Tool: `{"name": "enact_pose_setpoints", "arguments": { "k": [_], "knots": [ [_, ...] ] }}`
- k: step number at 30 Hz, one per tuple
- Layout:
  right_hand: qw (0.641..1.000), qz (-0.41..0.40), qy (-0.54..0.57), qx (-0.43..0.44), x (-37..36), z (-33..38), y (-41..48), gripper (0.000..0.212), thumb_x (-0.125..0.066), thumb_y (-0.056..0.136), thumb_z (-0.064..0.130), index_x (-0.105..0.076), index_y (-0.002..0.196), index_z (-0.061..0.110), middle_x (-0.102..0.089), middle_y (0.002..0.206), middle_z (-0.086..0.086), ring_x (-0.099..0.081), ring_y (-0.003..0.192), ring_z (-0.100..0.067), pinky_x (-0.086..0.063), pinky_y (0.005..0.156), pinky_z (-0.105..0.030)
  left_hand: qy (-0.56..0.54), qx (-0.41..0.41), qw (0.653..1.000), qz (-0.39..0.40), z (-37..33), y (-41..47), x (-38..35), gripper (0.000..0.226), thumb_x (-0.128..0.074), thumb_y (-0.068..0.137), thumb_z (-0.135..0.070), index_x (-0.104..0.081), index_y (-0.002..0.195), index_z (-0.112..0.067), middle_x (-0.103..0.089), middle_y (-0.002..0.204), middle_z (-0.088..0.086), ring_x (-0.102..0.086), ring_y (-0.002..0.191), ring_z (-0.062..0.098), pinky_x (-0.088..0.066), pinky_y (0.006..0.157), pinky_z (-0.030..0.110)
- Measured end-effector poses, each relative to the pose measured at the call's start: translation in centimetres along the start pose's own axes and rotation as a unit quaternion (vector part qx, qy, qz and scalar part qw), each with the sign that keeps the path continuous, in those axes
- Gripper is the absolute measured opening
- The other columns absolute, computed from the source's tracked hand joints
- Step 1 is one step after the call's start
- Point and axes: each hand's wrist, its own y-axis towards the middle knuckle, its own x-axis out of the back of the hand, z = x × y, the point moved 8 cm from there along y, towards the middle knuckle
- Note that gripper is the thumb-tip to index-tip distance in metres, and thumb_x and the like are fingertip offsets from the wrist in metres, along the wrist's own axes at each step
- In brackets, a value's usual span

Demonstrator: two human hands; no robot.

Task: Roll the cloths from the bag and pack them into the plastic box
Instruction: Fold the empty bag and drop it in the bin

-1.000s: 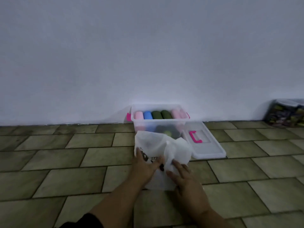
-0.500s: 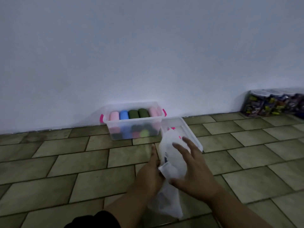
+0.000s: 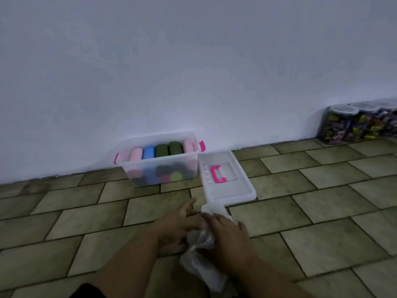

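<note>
A clear plastic box (image 3: 160, 166) with pink latches stands against the wall, filled with rolled cloths (image 3: 162, 150) in pink, blue and dark green, more below. Its clear lid (image 3: 224, 177) with a pink handle lies flat on the floor to the right. Near the lid's front edge, both my hands hold a crumpled white plastic bag (image 3: 202, 261). My left hand (image 3: 180, 224) grips the bag's left side. My right hand (image 3: 227, 233) lies over the bag's top with fingers curled on it. The bag's tail trails toward me on the tiles.
The floor is olive-green tile (image 3: 86, 222) meeting a white wall (image 3: 193, 72). Clear jars of colourful wrapped items (image 3: 361, 123) stand along the wall at the far right.
The bag has been squeezed down from an open, raised shape into a narrow crumpled bundle low on the floor. Both hands closed onto it; the view shifted so the lid shows fully.
</note>
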Motion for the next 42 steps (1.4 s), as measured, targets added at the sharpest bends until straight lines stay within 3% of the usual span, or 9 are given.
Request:
{"name": "enact_pose_setpoints", "arguments": {
  "k": [3, 7, 11, 14, 17, 21, 25, 34, 42],
  "knots": [
    [0.998, 0.01, 0.017, -0.052, -0.4, -0.8, -0.5, 0.095, -0.05, 0.071, 0.072, -0.007, 0.149, 0.039, -0.031, 0.15, 0.016, -0.03, 0.137, -0.009, -0.018, 0.112, -0.048, 0.04, 0.064, 0.997, -0.011, 1.0, -0.4, -0.4, 0.107, -0.079, 0.072, -0.031, -0.007, 0.151, -0.028, -0.03, 0.153, -0.001, -0.038, 0.134, 0.019, -0.036, 0.101, 0.026],
    [0.991, 0.081, 0.098, -0.045, 0.1, -0.9, -2.6, 0.12, -0.058, 0.056, 0.079, 0.006, 0.15, 0.04, -0.013, 0.157, 0.015, -0.017, 0.143, -0.009, -0.017, 0.116, -0.045, 0.1, 0.019, 0.991, -0.085, 1.2, -0.5, -1.4, 0.093, -0.07, 0.081, -0.034, -0.009, 0.151, -0.024, -0.04, 0.146, 0.001, -0.046, 0.125, 0.012, -0.036, 0.099, 0.02],
    [0.966, 0.027, 0.22, -0.13, 2.3, -1.5, -5.3, 0.118, -0.071, 0.056, 0.069, -0.005, 0.15, 0.042, -0.036, 0.151, 0.005, -0.04, 0.132, -0.007, -0.037, 0.106, -0.027, 0.11, -0.039, 0.993, -0.03, 0.6, 0.1, -3.7, 0.098, -0.069, 0.082, -0.039, -0.002, 0.152, -0.026, -0.04, 0.141, -0.007, -0.044, 0.127, 0.008, -0.032, 0.099, 0.014],
    [0.973, -0.048, 0.073, -0.215, 5.0, -3.4, -8.1, 0.112, -0.075, 0.063, 0.06, -0.003, 0.148, 0.046, -0.016, 0.155, -0.003, -0.026, 0.139, -0.023, -0.035, 0.104, -0.037, 0.104, -0.101, 0.989, 0.007, -1.1, -0.6, -6.0, 0.104, -0.075, 0.077, -0.036, -0.001, 0.149, -0.037, -0.037, 0.141, -0.005, -0.043, 0.126, 0.013, -0.036, 0.089, 0.014],
    [0.959, 0.022, 0.041, -0.279, 5.1, -4.3, -11.5, 0.11, -0.077, 0.062, 0.058, -0.007, 0.146, 0.051, 0.009, 0.159, 0.001, -0.001, 0.146, -0.03, -0.024, 0.111, -0.049, 0.105, -0.189, 0.976, 0.038, -3.2, -1.7, -9.0, 0.104, -0.072, 0.08, -0.031, 0.011, 0.141, -0.043, -0.036, 0.144, 0.007, -0.045, 0.125, 0.015, -0.042, 0.098, 0.027],
    [0.953, 0.008, 0.068, -0.295, 6.3, -3.4, -15.8, 0.054, -0.076, 0.07, 0.038, -0.056, 0.119, 0.026, -0.058, 0.12, -0.006, -0.056, 0.108, -0.026, -0.049, 0.086, -0.035, 0.102, -0.291, 0.949, 0.066, -6.1, -4.1, -13.1, 0.102, -0.07, 0.081, -0.023, 0.009, 0.136, -0.055, -0.031, 0.144, 0.004, -0.052, 0.107, 0.013, -0.041, 0.074, 0.008],
    [0.922, -0.086, 0.093, -0.365, 8.8, -4.4, -22.7, 0.029, -0.072, 0.074, 0.029, -0.058, 0.095, 0.013, -0.058, 0.087, -0.005, -0.055, 0.084, -0.025, -0.04, 0.06, -0.029, 0.12, -0.353, 0.922, 0.103, -10.4, -7.0, -18.1, 0.094, -0.066, 0.083, -0.02, -0.001, 0.144, -0.048, -0.027, 0.142, 0.004, -0.05, 0.103, 0.016, -0.049, 0.081, 0.031],
    [0.66, -0.422, 0.276, -0.557, 10.3, -15.9, -47.1, 0.031, -0.077, 0.07, 0.021, -0.06, 0.095, 0.013, -0.06, 0.079, -0.006, -0.056, 0.077, -0.025, -0.046, 0.07, -0.033, -0.018, -0.455, 0.879, 0.143, -19.7, -14.6, -29.8, 0.053, -0.062, 0.079, -0.036, -0.045, 0.128, -0.042, -0.041, 0.12, -0.021, -0.053, 0.106, -0.005, -0.042, 0.082, 0.004],
    [0.444, -0.468, 0.358, -0.675, -7.4, -25.4, -62.4, 0.03, -0.077, 0.074, 0.018, -0.056, 0.093, 0.011, -0.054, 0.07, -0.004, -0.053, 0.067, -0.025, -0.04, 0.063, -0.03, 0.171, -0.25, 0.919, 0.251, -1.0, -13.0, -49.1, 0.046, -0.064, 0.081, -0.037, -0.054, 0.125, -0.027, -0.05, 0.12, -0.009, -0.057, 0.104, 0.013, -0.049, 0.088, 0.03]
  ]
}}
